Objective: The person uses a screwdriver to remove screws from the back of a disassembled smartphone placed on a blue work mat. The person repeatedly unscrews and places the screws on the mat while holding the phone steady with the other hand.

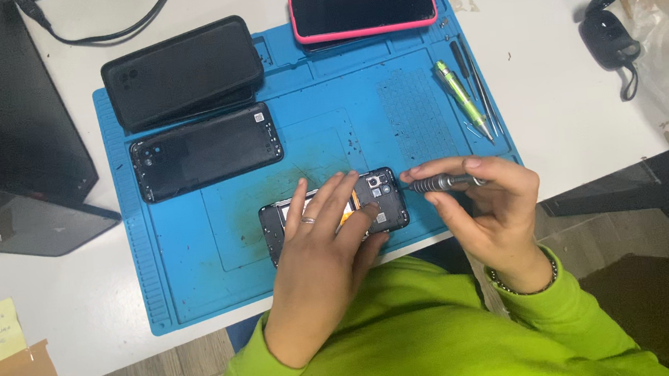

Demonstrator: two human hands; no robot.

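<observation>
Seen from the head camera: the left hand (319, 238) lies flat, fingers spread, pinning an opened black smartphone (335, 214) to the blue silicone repair mat (194, 259) on the white worktop (570, 92), steadying it while the right hand (490, 206) pinches a slim grey metal screwdriver (440, 182), tip at the phone's camera corner.

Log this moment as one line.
left hand: pressing opened phone | right hand: grips screwdriver, tip at phone | surface: blue mat
</observation>
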